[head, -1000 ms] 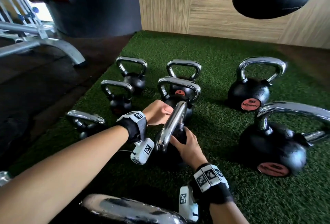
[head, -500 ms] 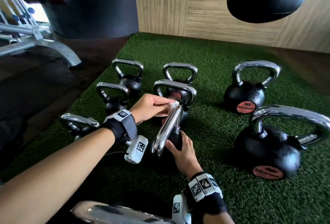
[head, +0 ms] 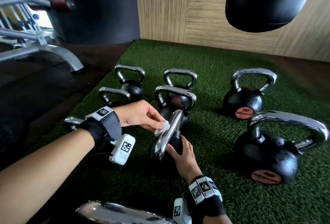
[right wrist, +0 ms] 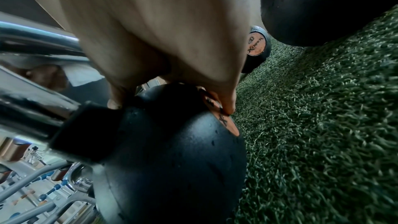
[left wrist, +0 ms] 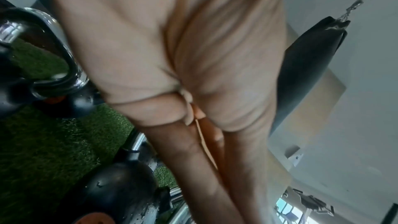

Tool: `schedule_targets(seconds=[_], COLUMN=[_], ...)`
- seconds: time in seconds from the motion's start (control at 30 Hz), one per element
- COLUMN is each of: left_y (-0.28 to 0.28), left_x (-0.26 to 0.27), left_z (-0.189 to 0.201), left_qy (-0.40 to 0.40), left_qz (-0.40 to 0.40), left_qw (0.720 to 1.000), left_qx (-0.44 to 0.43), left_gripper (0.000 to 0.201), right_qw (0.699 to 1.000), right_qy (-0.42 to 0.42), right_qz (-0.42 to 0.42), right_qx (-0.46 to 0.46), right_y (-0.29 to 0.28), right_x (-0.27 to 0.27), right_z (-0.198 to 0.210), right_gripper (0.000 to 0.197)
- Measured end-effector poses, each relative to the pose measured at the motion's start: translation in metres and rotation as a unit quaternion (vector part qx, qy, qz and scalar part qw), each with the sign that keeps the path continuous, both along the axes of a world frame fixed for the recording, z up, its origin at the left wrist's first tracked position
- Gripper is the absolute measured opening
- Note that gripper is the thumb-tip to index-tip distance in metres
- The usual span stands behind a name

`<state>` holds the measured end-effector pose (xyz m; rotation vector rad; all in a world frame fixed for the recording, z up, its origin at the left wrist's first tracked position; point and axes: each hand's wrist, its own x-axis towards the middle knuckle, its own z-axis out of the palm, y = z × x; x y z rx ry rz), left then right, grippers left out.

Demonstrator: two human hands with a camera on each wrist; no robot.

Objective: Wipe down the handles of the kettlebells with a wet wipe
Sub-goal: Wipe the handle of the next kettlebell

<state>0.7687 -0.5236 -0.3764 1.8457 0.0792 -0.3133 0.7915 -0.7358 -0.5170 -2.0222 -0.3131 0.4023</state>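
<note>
Here the left hand (head: 141,115) pinches a crumpled wet wipe (head: 163,128) against the chrome handle (head: 169,132) of the nearest kettlebell (right wrist: 172,151), while the right hand (head: 182,154) rests spread fingers on its black ball, likely steadying it for rubbing. Nine kettlebells show on the green turf (head: 214,134); one punching bag (head: 267,0) hangs above.
</note>
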Motion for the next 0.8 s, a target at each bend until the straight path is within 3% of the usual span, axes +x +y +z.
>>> schedule_targets(seconds=[0.17,0.33,0.5,0.63,0.8], left_y=[-0.004,0.001,-0.002,-0.001,-0.003], left_x=[-0.013,-0.031,-0.047,-0.055,-0.067], left_z=[-0.001,-0.003,-0.017,-0.028,-0.041], left_qy=[-0.022,0.004,-0.016,-0.042,-0.066], left_qz=[0.005,-0.049,-0.03,-0.015,-0.031], left_qw=[1.0,0.999,0.999,0.998,0.997], left_qx=[0.01,-0.014,-0.034,-0.035,0.007], left_gripper=[0.022,0.022,0.034,0.032,0.035], right_qw=[1.0,1.0,1.0,1.0,1.0], right_qy=[0.007,-0.004,-0.011,-0.008,-0.007], right_qz=[0.005,0.004,0.005,0.007,0.003], right_qx=[-0.013,-0.01,-0.004,-0.003,0.006], right_y=[0.0,0.0,0.0,-0.001,-0.002], right_x=[0.002,0.002,0.002,0.003,0.002], right_z=[0.0,-0.002,-0.004,-0.006,-0.006], right_gripper=[0.089,0.086,0.085,0.087,0.085])
